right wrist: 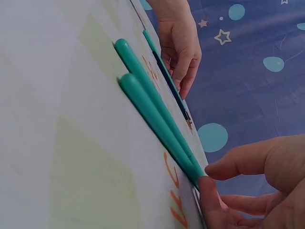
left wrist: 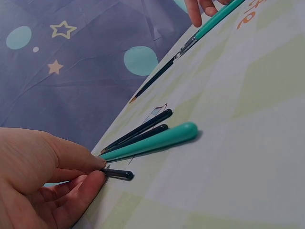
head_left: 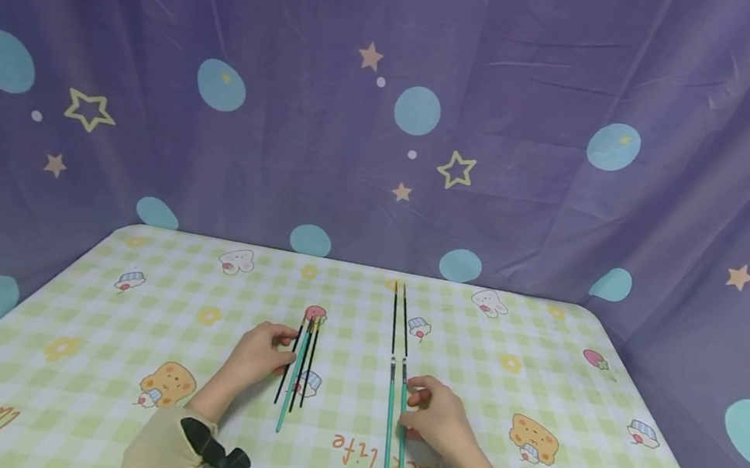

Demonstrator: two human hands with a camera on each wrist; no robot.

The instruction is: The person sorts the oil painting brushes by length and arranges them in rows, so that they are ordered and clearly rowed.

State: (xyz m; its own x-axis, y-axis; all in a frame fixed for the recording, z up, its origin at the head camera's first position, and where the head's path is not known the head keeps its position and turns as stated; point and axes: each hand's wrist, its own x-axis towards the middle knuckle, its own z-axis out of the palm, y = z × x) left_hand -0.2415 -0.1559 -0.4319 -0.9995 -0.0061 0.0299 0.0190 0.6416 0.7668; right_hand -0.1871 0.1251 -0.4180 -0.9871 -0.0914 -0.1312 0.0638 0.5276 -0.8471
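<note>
A bunch of paintbrushes, a green-handled brush [head_left: 293, 388] among thin black ones, lies on the checked cloth left of centre. My left hand [head_left: 259, 355] pinches the leftmost black paintbrush [left wrist: 120, 174] between thumb and finger, close beside the green handle. Right of centre lie two green-handled paintbrushes [head_left: 388, 439], side by side. Two thin black paintbrushes [head_left: 405, 320] with pale tips extend beyond them, in line. My right hand [head_left: 438, 415] is at the right-hand green brush; a fingertip [right wrist: 208, 186] touches it, with thumb and finger apart.
A green-and-white checked cloth [head_left: 236, 451] with cartoon prints and lettering covers the table. A purple curtain [head_left: 543, 67] with stars and blue spots hangs behind and at both sides.
</note>
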